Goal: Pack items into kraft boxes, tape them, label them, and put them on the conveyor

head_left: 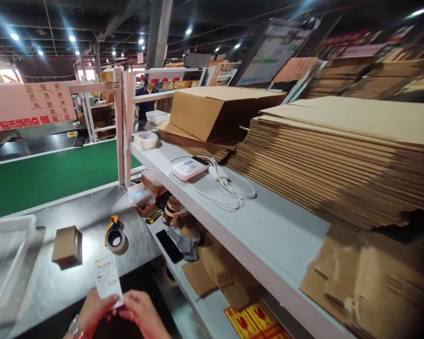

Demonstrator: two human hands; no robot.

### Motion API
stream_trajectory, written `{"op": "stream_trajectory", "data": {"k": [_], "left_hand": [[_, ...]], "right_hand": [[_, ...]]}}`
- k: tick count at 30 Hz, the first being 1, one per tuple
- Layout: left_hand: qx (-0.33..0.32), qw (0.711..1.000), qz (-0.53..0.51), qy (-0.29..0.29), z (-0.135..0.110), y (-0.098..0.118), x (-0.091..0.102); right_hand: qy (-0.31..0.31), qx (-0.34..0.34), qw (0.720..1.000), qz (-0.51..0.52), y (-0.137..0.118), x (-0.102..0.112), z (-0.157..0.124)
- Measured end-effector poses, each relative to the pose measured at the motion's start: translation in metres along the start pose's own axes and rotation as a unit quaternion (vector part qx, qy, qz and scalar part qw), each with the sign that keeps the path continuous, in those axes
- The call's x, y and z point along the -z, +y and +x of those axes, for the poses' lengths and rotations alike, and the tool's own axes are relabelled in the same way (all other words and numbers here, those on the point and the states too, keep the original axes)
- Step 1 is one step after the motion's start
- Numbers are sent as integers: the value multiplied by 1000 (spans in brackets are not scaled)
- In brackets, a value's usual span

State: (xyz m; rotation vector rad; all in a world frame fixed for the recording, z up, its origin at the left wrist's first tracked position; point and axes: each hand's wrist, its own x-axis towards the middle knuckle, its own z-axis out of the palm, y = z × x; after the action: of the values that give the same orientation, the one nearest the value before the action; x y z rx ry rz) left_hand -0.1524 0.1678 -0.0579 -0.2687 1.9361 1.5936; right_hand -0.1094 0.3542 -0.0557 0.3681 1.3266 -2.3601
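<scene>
A white printed shipping label is pinched by its near end between both hands, over the front edge of the metal table. My left hand, with a metal watch at the wrist, has its thumb across the label's lower part. My right hand grips the bottom right corner, fingers curled. Beyond the label, a small brown cardboard box rests on the table. To the box's right lies a tape dispenser with a yellow and black handle.
A white plastic basket stands at the left. On the right, a shelf carries stacked flat cardboard, a white cabled device and a tape roll. Below are a phone and a cutter. A green conveyor runs behind.
</scene>
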Motion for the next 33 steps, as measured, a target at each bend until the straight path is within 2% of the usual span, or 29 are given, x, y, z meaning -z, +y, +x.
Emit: {"op": "stream_trajectory", "data": {"k": [2,5,7,9,23,30,33], "left_hand": [[-3,1000,1,21,-8,32,-1],[-38,999,-28,14,-15,78,-1],[-48,998,-48,3,-14,98,-2],[-51,997,-66,2,-13,107,-4],[-39,993,-112,16,-9,101,-4],[-5,995,-98,11,-8,101,-9],[-20,994,-90,51,-7,89,-17]], "right_hand": [[11,20,1000,12,-20,-9,-4],[47,59,997,18,-45,-16,-4],[56,70,996,20,-54,-16,0],[59,71,995,24,-58,-13,2],[63,63,996,9,-52,-10,7],[79,51,996,5,-48,-8,11],[103,64,993,3,-42,-7,10]]}}
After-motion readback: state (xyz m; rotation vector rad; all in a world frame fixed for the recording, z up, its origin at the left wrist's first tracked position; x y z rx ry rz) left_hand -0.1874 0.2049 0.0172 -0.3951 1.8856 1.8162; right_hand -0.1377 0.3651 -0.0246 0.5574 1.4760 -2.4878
